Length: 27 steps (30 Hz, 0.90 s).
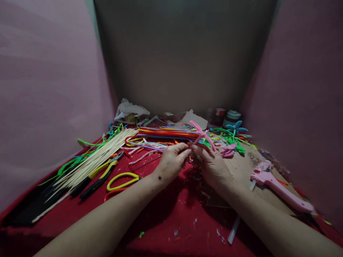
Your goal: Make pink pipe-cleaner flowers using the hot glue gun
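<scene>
In the head view a pink pipe cleaner shape (205, 135) with looped, petal-like ends rises above my fingertips at the middle of the table. My right hand (213, 165) is closed in a pinch at its lower part. My left hand (173, 161) meets the right one, thumb and forefinger pressed together on the lower end of the same piece. Just where the fingertips meet, the grip is partly hidden. Behind both hands lies a bundle of red, blue and yellow pipe cleaners (166, 132). Scissors with yellow and orange handles (122, 181) lie beside my left forearm.
Wooden skewers (99, 157) and pliers (103, 175) lie at the left. A pink glue gun (281, 189) with a glue stick rests at the right, near cardboard (237, 166). A blue pipe cleaner flower (236, 127), a jar (232, 117) and a plastic bag (130, 109) are farther back.
</scene>
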Available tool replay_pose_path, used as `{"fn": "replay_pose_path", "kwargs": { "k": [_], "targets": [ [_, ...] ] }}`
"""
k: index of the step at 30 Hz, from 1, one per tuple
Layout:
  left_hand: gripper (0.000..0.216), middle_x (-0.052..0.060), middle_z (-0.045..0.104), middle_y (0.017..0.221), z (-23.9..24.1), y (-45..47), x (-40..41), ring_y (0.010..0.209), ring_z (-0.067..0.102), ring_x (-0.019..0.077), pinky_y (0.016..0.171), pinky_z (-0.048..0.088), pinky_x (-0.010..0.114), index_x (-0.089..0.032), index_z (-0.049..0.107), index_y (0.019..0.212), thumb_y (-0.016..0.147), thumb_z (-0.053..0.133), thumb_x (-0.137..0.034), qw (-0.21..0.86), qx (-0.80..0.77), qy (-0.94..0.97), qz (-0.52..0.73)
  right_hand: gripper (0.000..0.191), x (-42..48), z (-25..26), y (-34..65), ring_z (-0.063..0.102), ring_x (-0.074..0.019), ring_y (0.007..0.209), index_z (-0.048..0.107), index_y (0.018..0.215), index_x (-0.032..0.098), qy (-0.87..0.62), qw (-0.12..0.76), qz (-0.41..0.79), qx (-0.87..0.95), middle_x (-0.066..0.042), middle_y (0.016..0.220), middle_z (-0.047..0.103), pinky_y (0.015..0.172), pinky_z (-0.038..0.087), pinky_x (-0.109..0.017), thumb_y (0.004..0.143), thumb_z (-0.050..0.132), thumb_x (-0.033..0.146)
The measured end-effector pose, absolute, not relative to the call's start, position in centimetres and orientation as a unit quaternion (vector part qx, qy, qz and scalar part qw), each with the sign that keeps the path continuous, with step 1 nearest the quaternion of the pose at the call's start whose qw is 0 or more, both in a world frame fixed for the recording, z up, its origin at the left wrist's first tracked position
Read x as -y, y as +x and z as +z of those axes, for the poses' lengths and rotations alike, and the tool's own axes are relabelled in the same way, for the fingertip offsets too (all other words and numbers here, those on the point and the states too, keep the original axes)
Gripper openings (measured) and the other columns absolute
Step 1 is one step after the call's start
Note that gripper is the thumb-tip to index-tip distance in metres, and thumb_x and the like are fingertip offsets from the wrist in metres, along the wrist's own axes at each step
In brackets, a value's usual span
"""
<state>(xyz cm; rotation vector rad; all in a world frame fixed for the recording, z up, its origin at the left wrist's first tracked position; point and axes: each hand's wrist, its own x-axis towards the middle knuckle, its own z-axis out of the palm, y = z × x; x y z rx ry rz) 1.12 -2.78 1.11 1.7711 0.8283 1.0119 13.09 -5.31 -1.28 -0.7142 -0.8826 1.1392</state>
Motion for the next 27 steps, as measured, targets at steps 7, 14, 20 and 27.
{"fn": "replay_pose_path", "kwargs": {
  "k": [7, 14, 20, 27],
  "targets": [
    [0.022, -0.006, 0.043, 0.048, 1.3, 1.2, 2.8, 0.039, 0.033, 0.0041, 0.039, 0.023, 0.019, -0.015, 0.052, 0.06, 0.079, 0.051, -0.026, 0.497, -0.316, 0.693, 0.417, 0.011, 5.3, -1.2, 13.2, 0.039, -0.0086, 0.047, 0.065, 0.078, 0.021, -0.337, 0.665, 0.515, 0.422, 0.002, 0.059, 0.055, 0.044, 0.027, -0.024, 0.075, 0.063, 0.032],
    [0.017, -0.004, 0.049, 0.051, 1.6, 0.8, 2.3, 0.037, 0.034, 0.0016, 0.036, 0.021, 0.015, -0.013, 0.056, 0.067, 0.073, 0.06, -0.028, 0.632, -0.275, 0.619, 0.376, 0.014, 5.6, -0.4, 13.1, 0.042, -0.0087, 0.05, 0.068, 0.08, 0.02, -0.338, 0.66, 0.536, 0.403, 0.001, 0.064, 0.058, 0.047, 0.032, -0.024, 0.069, 0.068, 0.03],
    [0.014, -0.006, 0.047, 0.05, 1.9, 0.2, 2.0, 0.031, 0.023, -0.0013, 0.032, 0.016, 0.013, -0.012, 0.054, 0.072, 0.075, 0.06, -0.024, 0.768, -0.22, 0.524, 0.297, 0.013, 5.5, -0.6, 13.3, 0.043, -0.0076, 0.053, 0.066, 0.076, 0.019, -0.316, 0.66, 0.541, 0.414, 0.003, 0.063, 0.054, 0.049, 0.033, -0.023, 0.071, 0.069, 0.031],
    [0.017, -0.006, 0.046, 0.05, 2.1, 0.1, 1.8, 0.031, 0.021, -0.0007, 0.032, 0.017, 0.014, -0.013, 0.05, 0.069, 0.078, 0.057, -0.026, 0.777, -0.206, 0.532, 0.266, 0.013, 5.5, -0.5, 13.3, 0.046, -0.0087, 0.056, 0.067, 0.077, 0.019, -0.327, 0.661, 0.543, 0.402, 0.003, 0.063, 0.056, 0.052, 0.036, -0.023, 0.07, 0.069, 0.03]
  ]
}}
